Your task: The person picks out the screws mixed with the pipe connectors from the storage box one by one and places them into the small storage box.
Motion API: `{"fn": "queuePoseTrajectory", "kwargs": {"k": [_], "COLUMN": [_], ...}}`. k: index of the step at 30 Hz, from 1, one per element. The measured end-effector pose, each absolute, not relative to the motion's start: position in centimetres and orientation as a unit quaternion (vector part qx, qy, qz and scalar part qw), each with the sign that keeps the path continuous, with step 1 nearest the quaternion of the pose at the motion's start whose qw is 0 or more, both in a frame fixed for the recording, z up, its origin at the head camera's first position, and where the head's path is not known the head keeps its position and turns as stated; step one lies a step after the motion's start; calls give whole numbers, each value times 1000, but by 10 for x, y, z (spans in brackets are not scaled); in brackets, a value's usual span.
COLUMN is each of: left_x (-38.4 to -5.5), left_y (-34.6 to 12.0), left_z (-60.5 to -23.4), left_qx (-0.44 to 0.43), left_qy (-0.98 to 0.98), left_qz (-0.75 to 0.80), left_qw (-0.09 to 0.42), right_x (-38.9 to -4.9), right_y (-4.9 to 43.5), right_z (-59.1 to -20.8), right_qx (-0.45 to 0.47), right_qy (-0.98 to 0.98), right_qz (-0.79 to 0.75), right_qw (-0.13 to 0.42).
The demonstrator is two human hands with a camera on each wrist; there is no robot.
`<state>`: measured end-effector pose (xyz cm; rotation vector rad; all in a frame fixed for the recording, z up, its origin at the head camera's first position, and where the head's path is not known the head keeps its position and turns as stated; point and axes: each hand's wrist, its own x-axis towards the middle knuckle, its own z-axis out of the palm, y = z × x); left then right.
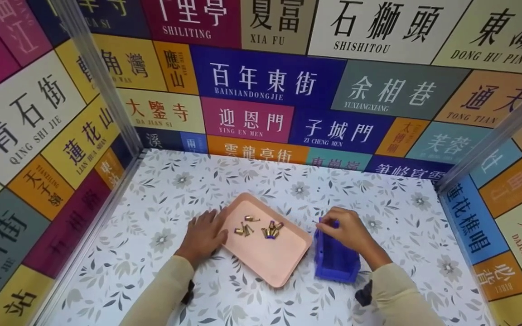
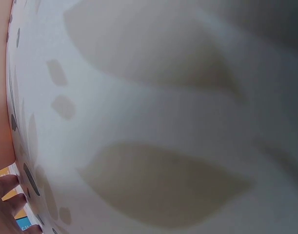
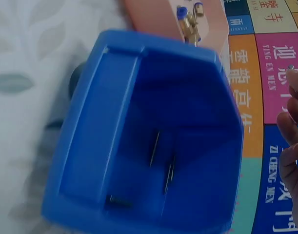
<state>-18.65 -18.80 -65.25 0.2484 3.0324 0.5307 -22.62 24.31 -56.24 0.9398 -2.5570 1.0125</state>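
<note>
My right hand (image 1: 346,230) is over the far end of a blue plastic bin (image 1: 337,275), pinching a small screw between thumb and forefinger; just its metal tip (image 3: 291,67) shows in the right wrist view. Three thin screws (image 3: 119,201) lie on the bin's floor. My left hand (image 1: 204,235) rests at the left edge of a pink tray (image 1: 270,267), its fingers extended and its thumb by the rim. On the tray are brass fittings (image 1: 271,232), some with blue ends, and a few screws (image 1: 248,229) among them.
A white tabletop (image 1: 161,203) with a grey leaf and flower pattern lies under everything. Panels of coloured place-name signs (image 1: 265,77) stand at the back and both sides. The bin stands close to the tray's right corner.
</note>
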Motion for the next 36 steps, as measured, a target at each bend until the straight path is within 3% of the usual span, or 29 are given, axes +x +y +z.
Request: {"fn": "queuePoseTrajectory", "kwargs": {"k": [15, 36], "left_x": [-187, -187], "left_y": [-189, -187], "left_z": [-653, -651], "left_qx": [81, 68], "left_qy": [981, 980], "left_qz": [169, 184], "left_qw": [39, 43], "right_x": [-212, -213], "right_y": [294, 300], "right_z": [-581, -585], "right_qx": [313, 319], "right_qy": [-878, -881], "right_qz": [339, 326], "right_qw": [128, 126]}}
